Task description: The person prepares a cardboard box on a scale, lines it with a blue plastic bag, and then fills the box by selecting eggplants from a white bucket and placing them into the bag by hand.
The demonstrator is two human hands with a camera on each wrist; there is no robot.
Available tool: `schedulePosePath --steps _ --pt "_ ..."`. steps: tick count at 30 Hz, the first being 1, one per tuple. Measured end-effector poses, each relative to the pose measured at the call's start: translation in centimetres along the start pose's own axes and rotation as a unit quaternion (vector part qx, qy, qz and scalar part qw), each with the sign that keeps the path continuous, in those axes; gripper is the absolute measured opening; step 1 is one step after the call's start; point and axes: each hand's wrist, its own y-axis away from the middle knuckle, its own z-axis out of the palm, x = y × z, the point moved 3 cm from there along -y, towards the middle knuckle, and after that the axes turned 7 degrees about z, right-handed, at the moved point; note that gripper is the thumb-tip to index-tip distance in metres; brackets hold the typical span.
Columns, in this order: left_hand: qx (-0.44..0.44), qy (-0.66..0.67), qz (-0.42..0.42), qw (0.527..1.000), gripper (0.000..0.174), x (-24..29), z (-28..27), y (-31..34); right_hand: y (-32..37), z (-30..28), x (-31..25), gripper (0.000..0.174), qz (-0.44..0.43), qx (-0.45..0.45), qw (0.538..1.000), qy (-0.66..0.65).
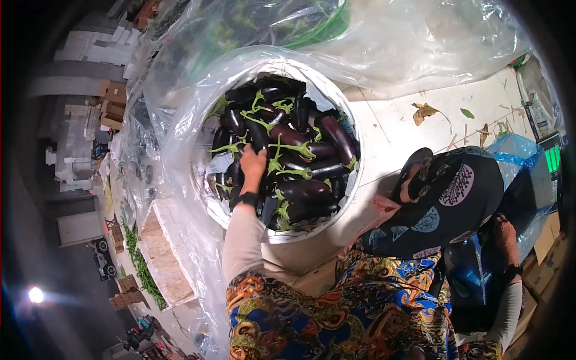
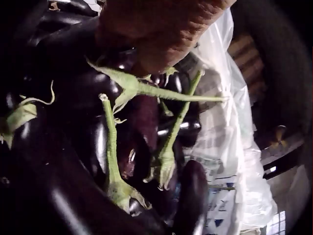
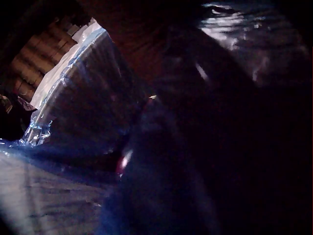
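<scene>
Head view suggests selecting: the left hand [image 1: 253, 163] grips an eggplant [image 1: 258, 135] in the far-left tub [image 1: 322, 81], the right hand [image 1: 507, 236] at the near-right blue bag [image 1: 525, 201] cannot be judged, and lifting probably calls for clearing neighbouring stems [image 2: 112, 142].

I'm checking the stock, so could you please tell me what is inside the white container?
The white container holds dark eggplants with green stems, the left hand among them. The top ones cover whatever lies beneath.
</scene>
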Motion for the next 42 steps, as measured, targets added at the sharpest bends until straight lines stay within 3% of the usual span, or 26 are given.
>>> schedulePosePath --steps 2,4,6,8,10,12,13,14,16,20,22,24,25,27,29,30,31,32,33,36,37,38,39,40,42 --pt "-0.117 -0.067 -0.039 0.99 0.063 0.8 2.3 -1.7 0.1 -0.2 -0.1 0.034 -0.002 -0.001 1.0 0.005" --pt "-0.091 -0.096 -0.032 0.991 0.063 1.8 3.2 -2.5 -0.1 0.7 1.2 0.036 0.0 -0.003 1.0 0.01" --pt "0.001 -0.155 -0.016 0.988 0.065 0.5 5.3 -3.0 0.1 0.9 1.3 0.037 -0.011 0.012 1.0 0.011" --pt "0.014 -0.128 0.009 0.992 0.065 1.3 3.9 -2.3 1.1 -0.9 -0.7 0.036 -0.011 0.013 1.0 0.002" --pt "0.0 -0.084 -0.022 0.996 0.052 0.5 3.3 -2.6 1.2 -0.8 -0.4 0.035 -0.009 0.031 0.999 -0.015" --pt "-0.069 0.1 -0.06 0.991 0.046 -2.5 2.6 -2.9 0.8 -0.3 -0.3 0.035 -0.01 0.03 0.999 -0.018" --pt "-0.144 0.399 -0.121 0.897 0.04 0.9 -1.8 0.4 0.4 0.1 0.2 0.036 -0.006 0.023 1.0 -0.013" --pt "-0.124 0.586 -0.165 0.783 0.03 1.9 -3.7 2.3 0.3 0.4 0.6 0.037 0.001 0.016 1.0 -0.008" --pt "-0.138 0.732 -0.19 0.64 0.029 0.2 -4.9 4.1 0.9 -0.7 -0.4 0.034 -0.004 0.017 1.0 -0.011" --pt "-0.131 0.832 -0.133 0.523 0.044 1.8 -9.4 8.8 0.1 0.2 0.9 0.026 -0.025 0.065 0.998 0.008" --pt "-0.175 0.834 -0.103 0.512 0.056 3.6 -11.1 9.8 -0.5 0.5 2.1 0.025 -0.04 0.122 0.992 0.002" --pt "-0.21 0.813 -0.059 0.539 0.069 7.8 -13.3 10.5 -2.1 -1.3 2.7 0.029 -0.067 0.191 0.978 -0.039" --pt "-0.203 0.788 -0.032 0.58 0.073 10.3 -14.1 10.6 -2.2 -3.4 2.3 0.032 -0.097 0.242 0.964 -0.049" --pt "-0.278 0.752 -0.013 0.597 0.076 15.3 -15.5 10.3 0.6 -11.0 -2.8 0.039 -0.138 0.365 0.917 -0.085" --pt "-0.323 0.613 0.108 0.713 0.087 23.3 -18.2 10.5 5.7 -18.4 -7.8 0.056 -0.176 0.426 0.884 -0.081" --pt "-0.406 0.538 0.167 0.719 0.093 25.9 -18.6 9.7 8.1 -21.5 -10.1 0.066 -0.215 0.469 0.855 -0.053" --pt "-0.415 0.525 0.214 0.711 0.094 30.2 -19.1 10.5 9.9 -23.6 -11.6 0.073 -0.237 0.486 0.841 -0.032" --pt "-0.418 0.513 0.258 0.704 0.096 34.7 -19.7 11.7 11.1 -24.4 -12.4 0.08 -0.247 0.44 0.862 -0.042" --pt "-0.45 0.473 0.299 0.696 0.098 38.6 -20.5 12.6 12.1 -25.3 -13.2 0.082 -0.293 0.439 0.848 -0.05" --pt "-0.478 0.441 0.413 0.638 0.089 46.9 -19.4 13.4 11.5 -23.9 -12.3 0.072 -0.303 0.328 0.88 -0.161" --pt "-0.508 0.49 0.362 0.609 0.079 49.5 -18.4 13.4 11.4 -23.3 -10.8 0.067 -0.319 0.333 0.868 -0.185" --pt "-0.511 0.524 0.324 0.6 0.069 51.8 -17.5 14.7 11.2 -22.4 -9.5 0.046 -0.294 0.362 0.847 -0.255" --pt "-0.511 0.557 0.286 0.589 0.06 54.0 -16.7 16.0 11.3 -21.3 -8.1 0.043 -0.226 0.36 0.852 -0.305" --pt "-0.484 0.578 0.263 0.602 0.05 55.8 -16.0 18.5 12.3 -20.8 -7.3 0.044 -0.092 0.246 0.881 -0.394" --pt "-0.545 0.509 0.298 0.595 0.046 58.2 -13.1 22.5 12.0 -17.6 -5.7 0.048 0.017 0.231 0.837 -0.495"
